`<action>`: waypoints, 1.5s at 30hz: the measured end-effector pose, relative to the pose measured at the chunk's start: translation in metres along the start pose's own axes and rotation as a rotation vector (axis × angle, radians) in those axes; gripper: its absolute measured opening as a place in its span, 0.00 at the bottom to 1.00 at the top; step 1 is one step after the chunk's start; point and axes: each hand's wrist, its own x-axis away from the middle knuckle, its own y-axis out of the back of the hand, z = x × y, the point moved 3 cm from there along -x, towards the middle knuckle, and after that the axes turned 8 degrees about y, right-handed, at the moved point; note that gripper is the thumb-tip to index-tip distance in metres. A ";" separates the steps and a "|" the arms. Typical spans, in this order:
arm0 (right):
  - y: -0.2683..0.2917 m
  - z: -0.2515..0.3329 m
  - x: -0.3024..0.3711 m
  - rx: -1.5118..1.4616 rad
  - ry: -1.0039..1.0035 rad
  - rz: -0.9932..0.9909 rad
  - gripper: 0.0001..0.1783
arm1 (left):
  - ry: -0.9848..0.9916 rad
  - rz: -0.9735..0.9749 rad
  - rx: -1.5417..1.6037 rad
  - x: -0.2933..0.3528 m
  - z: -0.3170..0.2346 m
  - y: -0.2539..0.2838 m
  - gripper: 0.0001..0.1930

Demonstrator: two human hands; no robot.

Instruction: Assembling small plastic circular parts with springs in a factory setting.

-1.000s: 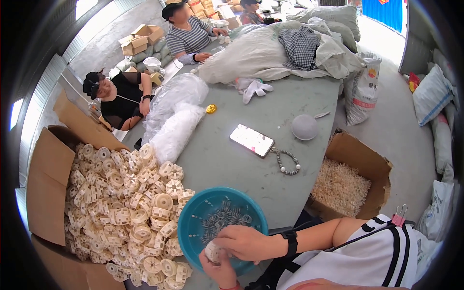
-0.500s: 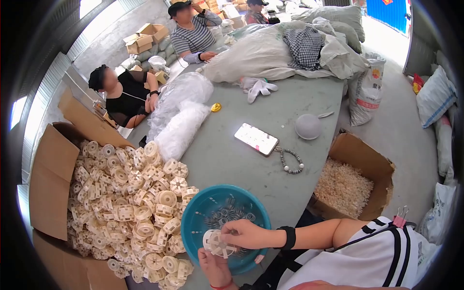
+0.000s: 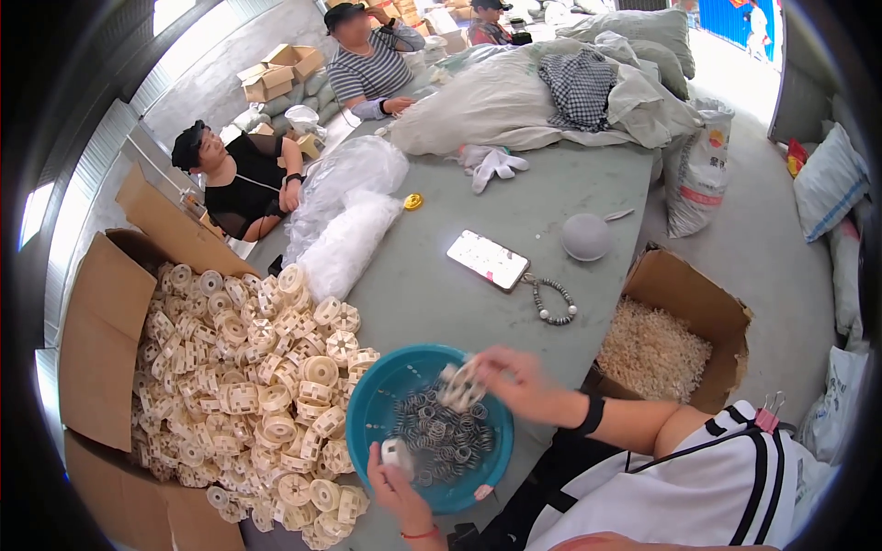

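A teal plastic basin (image 3: 371, 393) at the table's near edge holds many small metal coil springs (image 3: 443, 439). Above its far right side, my right hand (image 3: 531, 386) is blurred by motion and grips a cream slotted plastic wheel (image 3: 461, 393) by its edge. At the basin's near left rim, my left hand (image 3: 397, 498) has its fingers around a small, pale round plastic piece (image 3: 397, 454), partly hidden by the hand. The two pieces are apart. Left of the basin, a large heap of similar cream plastic wheels (image 3: 266, 386) spills from a cardboard box.
A lit phone (image 3: 489, 259) with a bead strap (image 3: 555, 305) lies beyond the basin, near a grey dome-shaped object (image 3: 586, 237). Clear plastic bags (image 3: 347, 241) lie farther left. A carton of small pale pieces (image 3: 658, 344) stands at the right. Co-workers sit across the table.
My hands have parted: my right hand has moved up and right with a wheel, and my left hand slightly up with a pale piece. More springs show in the basin.
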 end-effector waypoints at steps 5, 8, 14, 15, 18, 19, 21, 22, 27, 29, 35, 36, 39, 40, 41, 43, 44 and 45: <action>0.116 -0.051 0.021 0.040 0.108 -0.604 0.09 | -0.057 -0.012 0.072 -0.010 0.034 0.033 0.19; 0.189 -0.094 0.058 0.146 0.011 -0.876 0.09 | 0.193 -0.100 0.047 0.004 0.003 0.032 0.25; 0.265 -0.175 0.164 0.408 -0.575 -1.138 0.24 | 0.325 -0.182 0.294 0.001 0.029 0.039 0.31; 0.254 -0.166 0.160 0.524 -0.546 -1.124 0.25 | 0.291 -0.189 0.386 0.003 0.031 0.043 0.32; 0.235 -0.150 0.126 0.754 -0.237 -1.010 0.28 | 0.330 -0.158 0.421 0.012 0.056 0.070 0.32; 0.218 -0.145 0.099 0.705 -0.132 -0.977 0.27 | 0.352 -0.163 0.410 0.007 0.072 0.069 0.32; 0.178 -0.109 0.045 0.653 0.025 -0.884 0.26 | 0.389 -0.135 0.321 0.014 0.074 0.075 0.33; 0.160 -0.092 0.027 0.664 0.070 -0.827 0.26 | 0.406 -0.119 0.277 0.016 0.074 0.079 0.33; 0.088 -0.049 -0.015 0.605 0.262 -0.358 0.22 | 0.497 -0.037 0.072 0.033 0.067 0.097 0.33; 0.072 -0.045 -0.010 0.695 0.358 -0.235 0.22 | 0.538 -0.005 -0.007 0.040 0.064 0.104 0.34; 0.044 -0.064 0.023 0.646 0.270 -0.070 0.20 | 0.646 0.128 -0.242 0.061 0.054 0.123 0.34; 0.045 -0.068 0.026 0.614 0.193 -0.079 0.20 | 0.660 0.157 -0.279 0.063 0.053 0.124 0.35; 0.047 -0.073 0.023 0.618 0.190 -0.110 0.19 | 0.688 0.243 -0.390 0.070 0.045 0.126 0.35; 0.047 -0.071 0.022 0.613 0.197 -0.114 0.19 | 0.691 0.265 -0.428 0.074 0.039 0.128 0.35; 0.047 -0.070 0.022 0.612 0.208 -0.119 0.18 | 0.694 0.286 -0.465 0.079 0.031 0.129 0.35; 0.043 -0.072 0.020 0.593 0.232 -0.112 0.17 | 0.048 0.145 -1.121 0.038 0.039 0.117 0.42; 0.047 -0.075 0.021 0.623 0.236 -0.104 0.16 | -0.180 0.023 -1.075 0.015 0.057 0.106 0.32; 0.041 -0.077 0.022 0.631 0.246 -0.078 0.16 | -0.391 -0.118 -1.039 0.004 0.056 0.099 0.23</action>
